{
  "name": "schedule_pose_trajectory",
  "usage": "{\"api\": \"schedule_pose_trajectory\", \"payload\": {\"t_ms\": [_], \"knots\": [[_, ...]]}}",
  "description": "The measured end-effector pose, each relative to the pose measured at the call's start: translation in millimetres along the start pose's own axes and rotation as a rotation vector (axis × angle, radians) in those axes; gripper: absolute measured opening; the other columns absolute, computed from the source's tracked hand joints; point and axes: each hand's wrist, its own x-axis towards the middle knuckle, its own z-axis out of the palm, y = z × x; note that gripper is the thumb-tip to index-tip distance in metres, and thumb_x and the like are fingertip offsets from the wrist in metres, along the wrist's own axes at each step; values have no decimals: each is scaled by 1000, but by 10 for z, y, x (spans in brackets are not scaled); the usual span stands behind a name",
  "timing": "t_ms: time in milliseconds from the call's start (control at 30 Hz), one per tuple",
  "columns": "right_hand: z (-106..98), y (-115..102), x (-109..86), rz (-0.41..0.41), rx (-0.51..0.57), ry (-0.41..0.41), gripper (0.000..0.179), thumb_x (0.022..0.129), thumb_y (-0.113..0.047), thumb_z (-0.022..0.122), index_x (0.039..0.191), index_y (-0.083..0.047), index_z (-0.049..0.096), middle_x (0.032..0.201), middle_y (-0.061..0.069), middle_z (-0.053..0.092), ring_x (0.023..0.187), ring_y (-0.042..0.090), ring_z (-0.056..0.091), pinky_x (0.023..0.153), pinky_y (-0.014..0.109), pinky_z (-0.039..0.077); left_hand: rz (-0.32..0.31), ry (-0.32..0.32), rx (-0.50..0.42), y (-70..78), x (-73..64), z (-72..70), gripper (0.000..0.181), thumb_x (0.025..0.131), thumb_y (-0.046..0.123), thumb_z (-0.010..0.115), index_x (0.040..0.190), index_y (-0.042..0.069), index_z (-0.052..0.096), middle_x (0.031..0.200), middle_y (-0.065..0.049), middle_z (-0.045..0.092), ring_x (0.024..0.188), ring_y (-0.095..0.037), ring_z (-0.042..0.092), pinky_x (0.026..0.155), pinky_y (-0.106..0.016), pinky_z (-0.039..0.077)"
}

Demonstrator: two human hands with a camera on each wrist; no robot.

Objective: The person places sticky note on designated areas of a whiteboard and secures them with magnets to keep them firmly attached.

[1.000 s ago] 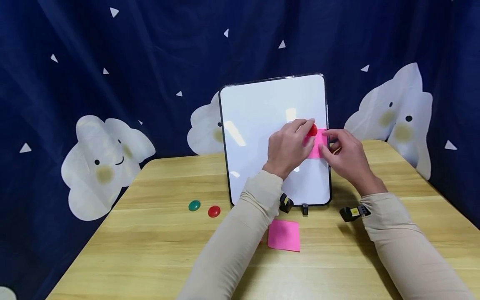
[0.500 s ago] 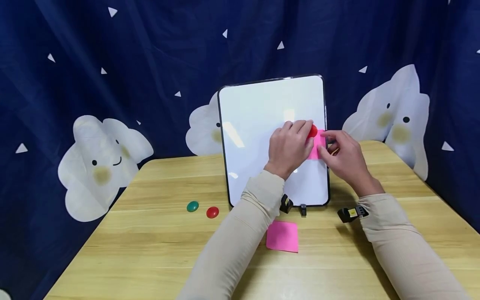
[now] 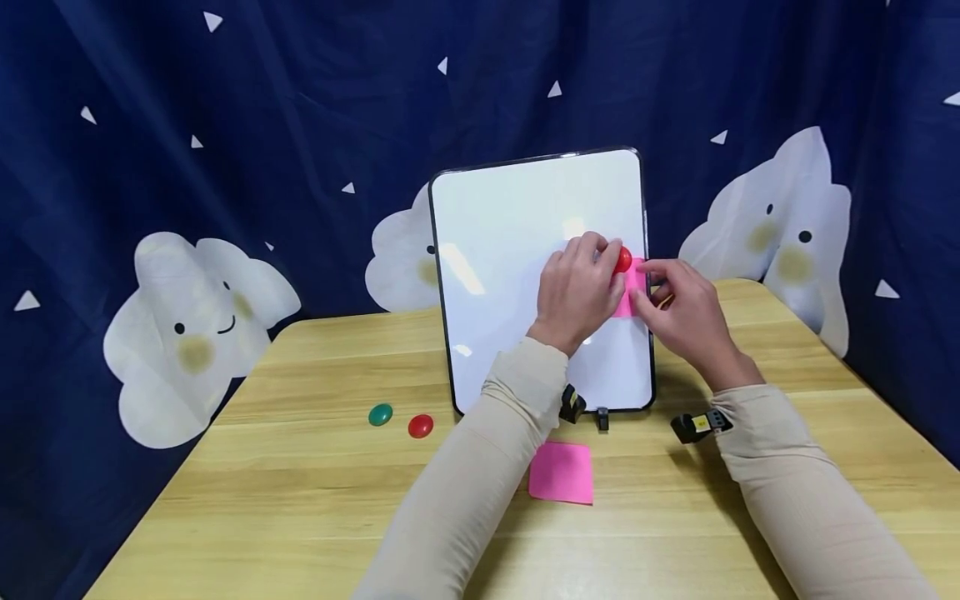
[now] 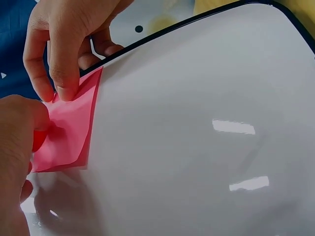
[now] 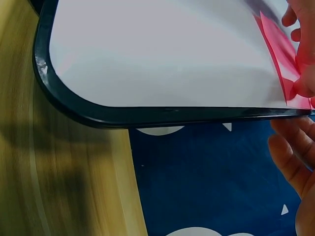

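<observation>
A pink sticky note (image 3: 628,305) lies against the whiteboard (image 3: 517,217) by its right edge. My left hand (image 3: 576,292) pinches a round red magnet (image 3: 624,260) over the note's upper left part. Thumb and forefinger of my right hand (image 3: 686,317) hold the note at its right side. In the left wrist view, other right fingers (image 4: 112,49) reach behind the black frame, and the note (image 4: 66,130) has a bent-up lower edge. Much of the magnet (image 4: 39,140) hides behind the left hand there. The right wrist view shows the note (image 5: 280,54) standing partly off the board.
On the wooden table (image 3: 300,483) lie a green magnet (image 3: 380,414), another red magnet (image 3: 421,426) and a second pink note (image 3: 561,472). A small black foot (image 3: 603,419) sits under the board. A dark blue curtain (image 3: 375,67) hangs behind.
The whole head view has shifted slightly left. Both hands stay at the note; a little more of the red magnet shows past the left fingertips.
</observation>
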Motion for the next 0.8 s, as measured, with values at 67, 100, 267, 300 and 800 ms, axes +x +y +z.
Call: {"api": "schedule_pose_trajectory", "payload": {"t_ms": [67, 100, 267, 300, 800], "knots": [[-5, 0, 4, -2, -1, -2, 33, 86, -2, 73, 117, 4, 64, 94, 15, 64, 68, 22, 62, 63, 7, 43, 1, -1, -5, 1, 6, -3, 38, 97, 33, 59, 130, 15, 67, 111, -1, 64, 94, -12, 62, 74, -22, 51], [-8, 0, 5, -3, -2, -2, 33, 86, -2, 74, 117, 4, 64, 94, 15, 64, 68, 22, 61, 63, 8, 43, 2, -1, -8, 2, 10, -4, 38, 97, 33, 59, 130, 15, 67, 111, -1, 64, 94, -12, 62, 74, -22, 51], [-20, -9, -1, 9, 3, -1, 33, 86, -2, 74, 117, 4, 64, 93, 14, 63, 68, 21, 61, 62, 8, 43, 9, 10, -16, 10, 26, -8, 37, 97, 32, 60, 128, 14, 69, 110, -1, 65, 92, -12, 62, 73, -21, 51], [-21, -10, -4, 15, 6, -4, 33, 86, -2, 74, 117, 4, 64, 93, 14, 63, 68, 22, 61, 62, 8, 43, 11, 11, -16, 11, 29, -10, 37, 97, 32, 60, 128, 14, 69, 110, -1, 65, 92, -12, 62, 73, -21, 51], [-7, -28, -15, 37, -2, -18, 30, 88, -2, 72, 117, 3, 65, 93, 13, 62, 71, 20, 59, 63, 5, 41, 1, -10, -22, -4, 35, -11, 36, 96, 33, 61, 125, 14, 71, 108, -1, 63, 89, -12, 60, 68, -20, 52]]}}
